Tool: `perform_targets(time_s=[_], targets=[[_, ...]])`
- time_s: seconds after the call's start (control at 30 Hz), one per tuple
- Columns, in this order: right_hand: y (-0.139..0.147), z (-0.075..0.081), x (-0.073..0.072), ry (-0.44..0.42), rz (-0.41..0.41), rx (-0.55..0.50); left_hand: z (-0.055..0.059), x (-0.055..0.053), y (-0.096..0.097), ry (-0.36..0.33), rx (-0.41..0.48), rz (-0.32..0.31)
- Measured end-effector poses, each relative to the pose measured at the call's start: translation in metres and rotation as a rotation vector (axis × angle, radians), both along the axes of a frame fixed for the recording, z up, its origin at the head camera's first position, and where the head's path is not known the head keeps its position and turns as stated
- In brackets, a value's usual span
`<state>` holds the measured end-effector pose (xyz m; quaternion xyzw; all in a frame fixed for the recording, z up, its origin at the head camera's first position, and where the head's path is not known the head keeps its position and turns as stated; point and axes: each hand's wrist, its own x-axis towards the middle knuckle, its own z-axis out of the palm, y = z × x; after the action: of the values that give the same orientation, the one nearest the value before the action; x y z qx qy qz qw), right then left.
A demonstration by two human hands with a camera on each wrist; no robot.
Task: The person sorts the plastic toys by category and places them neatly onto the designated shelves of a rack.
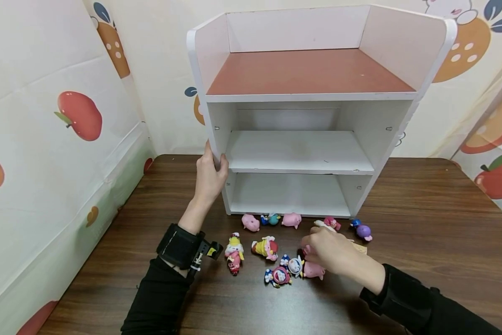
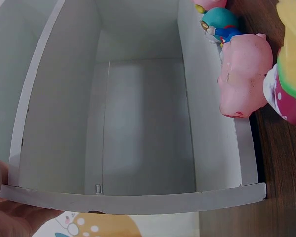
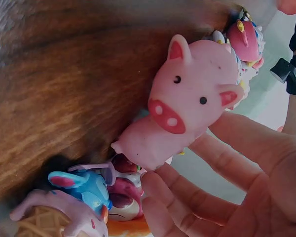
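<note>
Two hands are busy: the left hand (image 1: 210, 180) grips the side of the shelf (image 1: 311, 97) near the tabletop's (image 1: 437, 242) back edge; the right hand (image 1: 333, 252), half curled, is at a pink pig (image 3: 180, 94) between shelf and near edge, its hold unclear. A light pinch, lifted straight up, should spare the neighbouring toys (image 1: 278, 276).

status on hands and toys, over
Left hand grips white three-tier shelf. Right hand at small pink pig figurine, grip unclear. Colourful figurines crowd nearby.
</note>
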<state>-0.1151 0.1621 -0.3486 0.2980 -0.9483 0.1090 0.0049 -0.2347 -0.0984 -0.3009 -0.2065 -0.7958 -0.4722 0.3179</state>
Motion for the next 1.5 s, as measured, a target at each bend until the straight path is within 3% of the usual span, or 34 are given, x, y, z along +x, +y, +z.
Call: perform_targets(time_s=[0.2, 0.5, 0.77, 1.0, 1.5], targets=[[0.001, -0.002, -0.002, 0.040, 0.047, -0.042, 0.000, 0.000, 0.000, -0.001, -0.003, 0.002], [0.007, -0.004, -0.007, -0.053, 0.090, -0.267, 0.000, 0.001, 0.000, -0.009, -0.003, -0.003], [0.016, -0.010, -0.008, -0.045, 0.043, -0.364, -0.001, 0.001, 0.000, -0.004, 0.004, -0.005], [0.029, -0.012, -0.004, -0.051, -0.001, -0.370, -0.001, 0.002, 0.000, -0.005, 0.004, -0.003], [0.042, -0.012, 0.003, 0.162, -0.042, -0.232, 0.001, 0.002, 0.001, -0.002, -0.005, 0.004]])
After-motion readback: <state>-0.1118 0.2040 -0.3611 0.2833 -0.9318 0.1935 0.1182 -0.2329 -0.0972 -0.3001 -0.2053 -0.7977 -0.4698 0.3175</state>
